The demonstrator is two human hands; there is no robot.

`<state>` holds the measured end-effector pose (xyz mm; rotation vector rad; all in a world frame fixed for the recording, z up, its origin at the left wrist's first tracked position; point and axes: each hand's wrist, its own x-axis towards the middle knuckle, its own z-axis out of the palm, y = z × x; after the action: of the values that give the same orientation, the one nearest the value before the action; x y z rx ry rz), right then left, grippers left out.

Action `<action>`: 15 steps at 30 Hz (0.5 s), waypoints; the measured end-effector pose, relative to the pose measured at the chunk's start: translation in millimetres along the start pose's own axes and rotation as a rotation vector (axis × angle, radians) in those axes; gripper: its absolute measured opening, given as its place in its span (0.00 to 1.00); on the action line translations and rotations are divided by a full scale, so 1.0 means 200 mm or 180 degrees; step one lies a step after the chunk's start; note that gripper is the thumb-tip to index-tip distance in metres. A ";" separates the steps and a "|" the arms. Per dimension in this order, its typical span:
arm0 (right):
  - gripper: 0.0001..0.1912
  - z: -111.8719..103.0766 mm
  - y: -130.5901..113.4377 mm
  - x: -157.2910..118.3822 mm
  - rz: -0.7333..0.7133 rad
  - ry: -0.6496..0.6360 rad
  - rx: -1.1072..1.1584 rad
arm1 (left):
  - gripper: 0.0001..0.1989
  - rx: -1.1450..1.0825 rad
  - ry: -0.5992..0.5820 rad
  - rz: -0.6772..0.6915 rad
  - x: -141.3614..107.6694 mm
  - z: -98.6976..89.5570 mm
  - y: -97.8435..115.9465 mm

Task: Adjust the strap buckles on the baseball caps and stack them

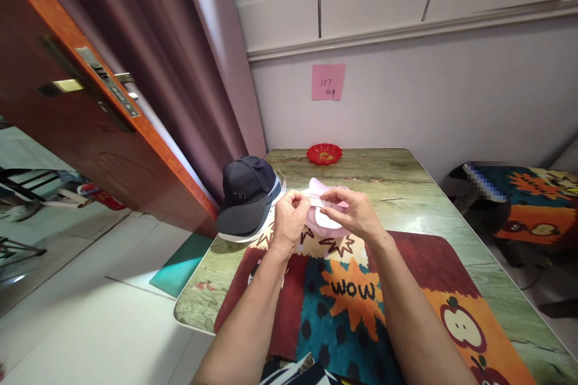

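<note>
A pale pink cap (329,228) with a white inside lies at the far edge of the patterned mat (311,307). My left hand (289,216) pinches one end of the cap's light strap (315,202). On the other side, my right hand (354,212) grips the strap between thumb and fingers. Whether the strap is fastened cannot be made out, and my fingers hide part of the cap. Just left of my left hand, a stack of caps rests on the table, with a dark navy cap (246,189) on top.
A red scalloped dish (324,154) stands at the back of the green wood-look table (392,177). A pink note (328,82) is stuck on the wall behind. At left are a purple curtain (180,60) and an open door (112,144). A patterned stool (537,204) is at right.
</note>
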<state>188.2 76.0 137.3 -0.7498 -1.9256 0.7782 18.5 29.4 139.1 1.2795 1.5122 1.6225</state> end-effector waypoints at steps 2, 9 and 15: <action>0.07 -0.01 0.00 0.00 0.0064 -0.0064 -0.0032 | 0.07 0.0036 0.0005 -0.0008 0.01 -0.01 -0.01; 0.08 -0.04 0.01 -0.01 0.0232 -0.0310 -0.0016 | 0.04 -0.0030 -0.0254 -0.0099 0.03 -0.04 -0.04; 0.09 -0.02 0.03 -0.01 0.0213 -0.0333 0.0195 | 0.11 0.0426 -0.0742 0.0030 0.04 -0.04 0.03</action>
<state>192.8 78.8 134.1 -0.7523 -1.9686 0.9297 8.7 32.2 146.9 1.4934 1.4907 1.3427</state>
